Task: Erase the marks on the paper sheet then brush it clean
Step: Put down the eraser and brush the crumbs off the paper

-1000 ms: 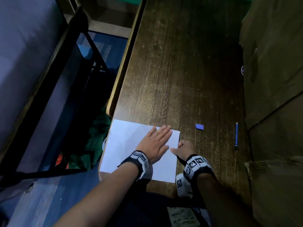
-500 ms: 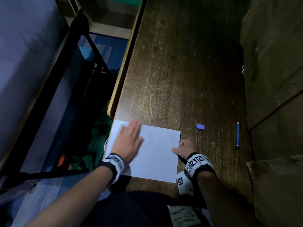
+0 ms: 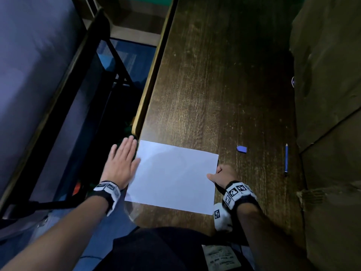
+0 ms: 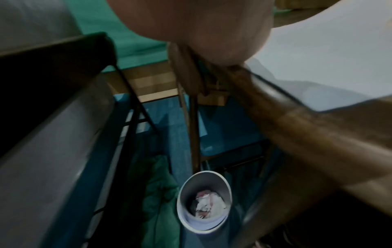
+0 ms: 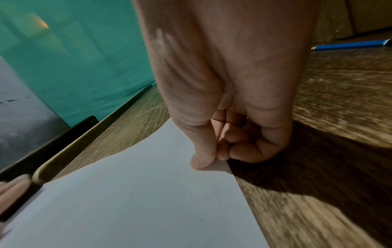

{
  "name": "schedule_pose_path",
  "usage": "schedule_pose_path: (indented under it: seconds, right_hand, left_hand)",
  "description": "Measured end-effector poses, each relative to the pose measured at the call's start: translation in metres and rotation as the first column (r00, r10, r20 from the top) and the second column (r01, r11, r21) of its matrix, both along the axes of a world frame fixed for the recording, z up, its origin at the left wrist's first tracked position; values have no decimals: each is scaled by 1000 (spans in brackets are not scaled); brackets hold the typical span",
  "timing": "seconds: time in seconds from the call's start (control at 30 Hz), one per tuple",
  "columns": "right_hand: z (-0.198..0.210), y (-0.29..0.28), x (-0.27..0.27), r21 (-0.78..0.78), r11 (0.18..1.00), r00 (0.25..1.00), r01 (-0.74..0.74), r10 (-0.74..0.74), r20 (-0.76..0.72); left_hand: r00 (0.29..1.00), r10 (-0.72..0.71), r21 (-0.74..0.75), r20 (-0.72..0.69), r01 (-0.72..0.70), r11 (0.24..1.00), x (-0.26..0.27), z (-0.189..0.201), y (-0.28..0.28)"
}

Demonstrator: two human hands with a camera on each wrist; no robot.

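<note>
A white paper sheet [image 3: 173, 177] lies on the near part of the dark wooden table [image 3: 214, 85], its left side overhanging the table edge. My right hand [image 3: 220, 176] pinches the sheet's right edge between thumb and curled fingers [image 5: 210, 156], which the right wrist view shows close up on the paper sheet [image 5: 137, 201]. My left hand [image 3: 122, 163] is flat with straight fingers at the sheet's left edge, past the table edge. A small blue eraser [image 3: 241, 149] lies on the table right of the sheet.
A blue pencil [image 3: 286, 160] lies near the table's right side, beside a brown cardboard box [image 3: 330, 94]. Below the table's left edge stands a white waste bin [image 4: 203, 203] with crumpled paper. A dark-framed bed [image 3: 29, 85] fills the left.
My left hand has swept leftward across the sheet, from its right part to past its left edge. The right hand has kept its pinch on the right edge.
</note>
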State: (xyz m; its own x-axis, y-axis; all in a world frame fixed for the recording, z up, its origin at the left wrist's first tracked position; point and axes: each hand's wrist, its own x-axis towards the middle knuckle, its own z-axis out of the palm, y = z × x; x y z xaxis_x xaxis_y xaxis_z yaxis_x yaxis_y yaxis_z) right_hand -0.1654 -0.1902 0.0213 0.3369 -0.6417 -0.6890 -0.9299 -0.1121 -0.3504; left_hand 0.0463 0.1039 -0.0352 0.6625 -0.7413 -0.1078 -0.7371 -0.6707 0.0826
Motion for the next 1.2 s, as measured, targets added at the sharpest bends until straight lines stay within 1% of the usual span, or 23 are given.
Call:
schedule_pose_path:
  seconds: [0.03,0.07,0.13,0.17,0.23,0.27,0.3,0.33,0.37,0.43,0.47,0.53,0.57,0.6,0.63,0.7,0.8,0.87,0.9,0.97,1.03,1.1,1.2]
  right_hand:
    - [-1,0,0,0,1000,1000,3,-3,1]
    - [-2,0,0,2,1000,1000,7,-7,1]
    - [-2,0,0,11,1000,1000,17,-17,3]
    - [-3,0,0,13,1000,1000,20,-20,4]
    - [-3,0,0,5,1000,1000,24,-24,6]
    - [-3,0,0,1,1000,1000,27,-27,9]
    - [-3,1,0,-1,1000,1000,28,-28,12]
    - [-3,1,-1,-5,1000,999,31,-30,16]
    - [-3,1,-1,-9,999,999,35,-35,20]
    - [-3,2,-2,-19,999,999,41,-41,25]
    - [-3,3,-2,-21,999,999,42,-41,28]
    - [-3,3,-2,-16,999,999,43,-43,30]
    - [-3,3,-2,-14,999,999,41,-41,30]
    - [-4,3,-2,-13,999,999,37,-37,35]
    - [-4,2,-3,-15,999,999,31,-31,43]
    - [-6,2,-3,-25,999,998,22,-21,54]
    - [-8,2,-4,-35,999,998,30,-28,60]
    - [-9,3,-4,-30,999,997,45,-43,67]
    - [-9,3,-5,-27,999,997,45,-43,65]
    - [-11,2,-6,-34,999,998,39,-37,57]
    - [-13,1,-6,-37,999,998,34,-32,55]
    - [-13,0,-5,-25,999,998,43,-42,55]
    - [-11,0,-4,-5,998,997,58,-58,50]
  left_hand:
    - [999,-52,1,9,52,999,-7,-1,-9]
    - [994,-106,-12,-15,106,994,-19,-3,-24]
    - [963,-248,-70,-106,242,968,-52,-5,-58]
    - [924,-361,-86,-131,352,932,-71,-8,-72]
    - [802,-576,-62,-158,574,816,-97,-14,-86]
    - [756,-636,-45,-158,638,769,-101,-16,-84]
    - [745,-652,-46,-141,653,756,-98,-17,-77]
    - [771,-625,-60,-121,623,780,-90,-17,-67]
    - [819,-560,-65,-122,557,828,-77,-17,-55]
    - [920,-375,-44,-116,372,927,-45,-12,-27]
    - [953,-290,-19,-90,290,957,-29,-8,-13]
    - [985,-166,24,-52,167,986,-4,-1,7]
    - [991,-131,35,-39,132,991,3,3,9]
    - [991,-129,43,-26,130,991,5,6,5]
    - [987,-159,49,-23,160,986,2,7,-5]
    - [957,-281,26,-69,283,959,-16,5,-40]
    - [863,-487,-67,-132,483,873,-67,2,-110]
    - [809,-562,-42,-170,564,825,-99,3,-141]
    - [807,-564,-22,-175,569,822,-107,1,-148]
    - [843,-513,-24,-162,516,856,-103,-7,-144]
    - [897,-411,-64,-160,406,912,-80,-13,-123]
    - [949,-259,-71,-180,250,966,-49,-13,-91]
    - [991,-34,-38,-130,29,999,-14,-6,-41]
